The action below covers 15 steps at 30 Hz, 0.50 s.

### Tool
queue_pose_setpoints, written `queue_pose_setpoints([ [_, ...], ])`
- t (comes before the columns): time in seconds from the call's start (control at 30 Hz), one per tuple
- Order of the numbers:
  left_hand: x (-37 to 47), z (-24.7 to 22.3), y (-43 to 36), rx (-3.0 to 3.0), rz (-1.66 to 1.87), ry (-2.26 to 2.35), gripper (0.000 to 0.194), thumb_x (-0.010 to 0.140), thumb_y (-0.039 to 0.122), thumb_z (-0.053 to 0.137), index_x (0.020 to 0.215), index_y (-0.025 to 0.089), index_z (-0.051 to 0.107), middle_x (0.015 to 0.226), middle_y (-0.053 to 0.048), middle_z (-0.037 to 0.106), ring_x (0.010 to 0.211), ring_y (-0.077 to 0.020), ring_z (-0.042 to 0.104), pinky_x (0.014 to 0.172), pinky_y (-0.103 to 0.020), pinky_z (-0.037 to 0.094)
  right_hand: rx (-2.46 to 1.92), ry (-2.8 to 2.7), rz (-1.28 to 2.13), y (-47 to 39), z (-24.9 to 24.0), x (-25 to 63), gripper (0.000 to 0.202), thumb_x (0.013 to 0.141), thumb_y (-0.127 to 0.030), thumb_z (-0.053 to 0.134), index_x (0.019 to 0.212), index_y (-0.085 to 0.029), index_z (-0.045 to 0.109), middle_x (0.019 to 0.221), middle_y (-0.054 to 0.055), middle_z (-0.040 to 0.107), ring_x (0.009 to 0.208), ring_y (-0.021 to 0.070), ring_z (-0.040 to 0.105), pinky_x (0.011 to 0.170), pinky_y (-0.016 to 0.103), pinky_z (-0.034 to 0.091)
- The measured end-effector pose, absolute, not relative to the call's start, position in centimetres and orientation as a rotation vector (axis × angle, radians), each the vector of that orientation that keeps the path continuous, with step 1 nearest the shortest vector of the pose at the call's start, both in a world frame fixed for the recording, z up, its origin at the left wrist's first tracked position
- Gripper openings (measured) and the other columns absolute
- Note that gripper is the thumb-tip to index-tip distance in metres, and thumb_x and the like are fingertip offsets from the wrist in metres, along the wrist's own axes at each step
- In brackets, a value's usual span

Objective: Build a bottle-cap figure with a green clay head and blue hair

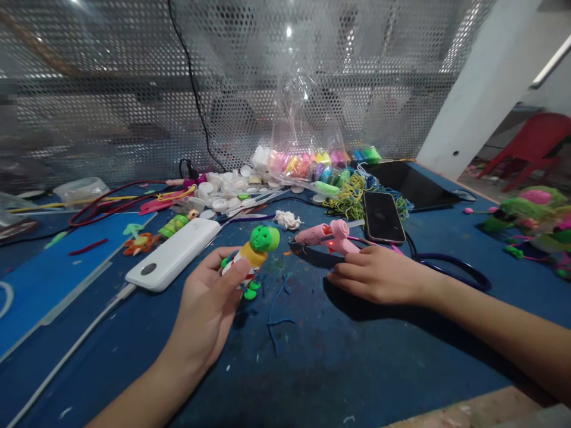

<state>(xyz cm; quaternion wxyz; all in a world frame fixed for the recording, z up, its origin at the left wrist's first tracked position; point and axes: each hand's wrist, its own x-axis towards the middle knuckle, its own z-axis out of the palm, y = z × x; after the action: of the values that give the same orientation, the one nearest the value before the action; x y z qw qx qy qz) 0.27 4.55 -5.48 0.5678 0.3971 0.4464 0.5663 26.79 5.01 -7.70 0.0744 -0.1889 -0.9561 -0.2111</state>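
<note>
My left hand (212, 297) is closed round a small clay figure (256, 255), held tilted above the table. It has a green head, a yellow band below it, a white and red body and green feet; my thumb covers part of the body. My right hand (379, 273) is at the handle of a pink hot glue gun (328, 235), its fingers curled over the handle's lower end. The gun's nozzle points left, a small orange light glows on its side, and a clear glue stick pokes from its back. A crumpled white lump (288, 220) lies just beyond the nozzle.
A white power bank (173, 255) with a cable lies left, beside a blue sheet (66, 261). A phone (384, 218) rests on yarn (348, 199). White caps (220, 190) and a bag of colourful clay (307, 163) stand behind. Fuzzy green-pink pieces (530, 223) lie right.
</note>
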Motion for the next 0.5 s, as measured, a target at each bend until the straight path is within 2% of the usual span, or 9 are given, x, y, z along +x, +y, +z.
queue_pose_setpoints([
  [0.1,0.5,-5.3,4.4,0.946,1.300,1.045,0.034,0.056,0.033,0.084,0.082,0.019,0.067,0.071,0.001,0.068,0.058,-0.0079,0.058,0.053,-0.013,0.048,-0.607,-2.870,-0.630,5.4,-8.5,26.5,0.023,0.097,-0.016,0.040,0.104,-0.014,0.061,0.085,0.004,0.066,0.069,0.0165,0.057,0.050,0.032,0.032],
  [0.23,0.7,-5.3,4.0,0.955,1.252,1.049,0.035,0.055,0.034,0.085,0.080,0.019,0.066,0.068,0.002,0.068,0.056,-0.0074,0.057,0.052,-0.013,0.046,-0.677,-2.821,-0.643,5.1,-8.7,25.7,0.020,0.095,-0.016,0.043,0.092,-0.015,0.063,0.077,0.003,0.064,0.066,0.0171,0.057,0.048,0.031,0.033],
  [0.3,0.7,-5.3,3.8,0.974,1.241,1.055,0.035,0.056,0.035,0.085,0.080,0.019,0.065,0.068,0.002,0.068,0.056,-0.0074,0.056,0.052,-0.013,0.045,-0.718,-2.786,-0.605,5.0,-8.8,25.3,0.019,0.094,-0.015,0.044,0.089,-0.015,0.062,0.079,0.004,0.066,0.068,0.0177,0.059,0.049,0.030,0.036],
  [0.4,0.6,-5.4,3.6,1.003,1.218,1.073,0.037,0.055,0.036,0.085,0.082,0.019,0.065,0.067,0.003,0.067,0.055,-0.0073,0.055,0.051,-0.013,0.043,-0.788,-2.592,-0.253,4.6,-8.5,24.9,0.014,0.091,-0.012,0.046,0.091,-0.014,0.060,0.092,0.008,0.070,0.077,0.0180,0.064,0.057,0.028,0.046],
  [0.5,0.7,-5.4,3.4,1.035,1.174,1.094,0.038,0.055,0.036,0.085,0.082,0.019,0.064,0.069,0.001,0.068,0.056,-0.0088,0.055,0.051,-0.015,0.042,-0.812,-2.172,0.193,3.8,-7.8,24.5,0.012,0.084,-0.009,0.051,0.089,-0.015,0.060,0.086,0.006,0.071,0.076,0.0151,0.066,0.066,0.027,0.053],
])
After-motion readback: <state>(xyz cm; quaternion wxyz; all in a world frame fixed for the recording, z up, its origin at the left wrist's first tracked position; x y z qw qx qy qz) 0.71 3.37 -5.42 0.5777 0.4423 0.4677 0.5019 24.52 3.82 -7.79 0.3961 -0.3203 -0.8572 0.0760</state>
